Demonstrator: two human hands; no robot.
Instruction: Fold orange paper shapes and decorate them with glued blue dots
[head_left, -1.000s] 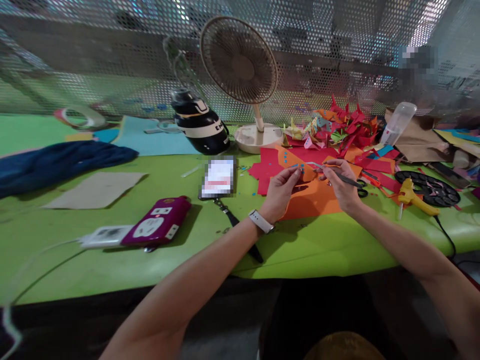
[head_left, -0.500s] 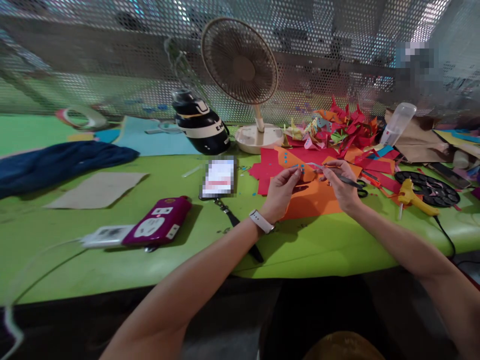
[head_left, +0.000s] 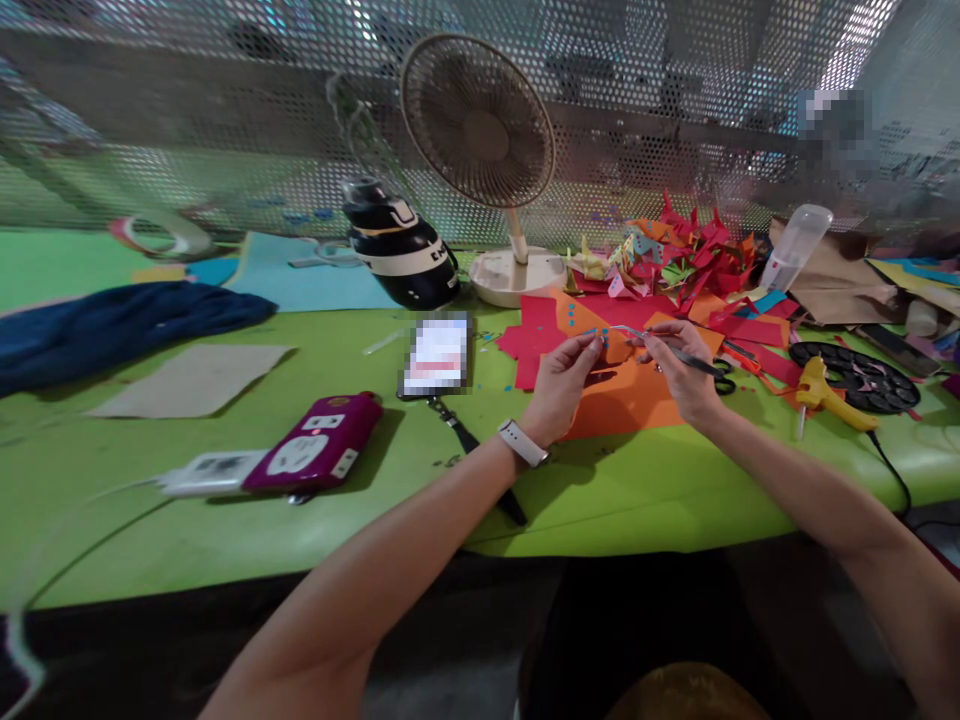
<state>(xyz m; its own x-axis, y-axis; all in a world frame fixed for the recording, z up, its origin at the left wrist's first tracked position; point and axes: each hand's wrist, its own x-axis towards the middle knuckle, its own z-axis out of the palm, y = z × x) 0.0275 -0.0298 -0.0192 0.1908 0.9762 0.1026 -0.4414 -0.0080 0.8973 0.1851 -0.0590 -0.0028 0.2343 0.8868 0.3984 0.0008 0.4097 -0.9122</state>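
My left hand (head_left: 561,378) is closed, thumb against fingertips, at the edge of an orange paper piece with small blue dots (head_left: 574,316). In my closed right hand (head_left: 681,372) is a pair of tweezers (head_left: 694,361) with a dark handle. Their thin, bent metal tip points left and meets the work just beside my left fingertips. Whatever tiny bit may sit at the tip is too small to make out. Below both hands lies a larger orange sheet (head_left: 626,405), partly over red paper (head_left: 531,345). Black scissor handles (head_left: 724,377) show beside my right wrist.
A yellow glue gun (head_left: 832,395) lies at the right by a black round tray (head_left: 892,378). Folded paper pieces (head_left: 701,250) are heaped behind. A fan (head_left: 517,275), a black bottle (head_left: 409,262), a phone (head_left: 437,355) and a purple power block (head_left: 319,445) stand or lie leftward.
Hardly anything differs. Both hands and the tweezers keep their places, and the view has shifted only very slightly.
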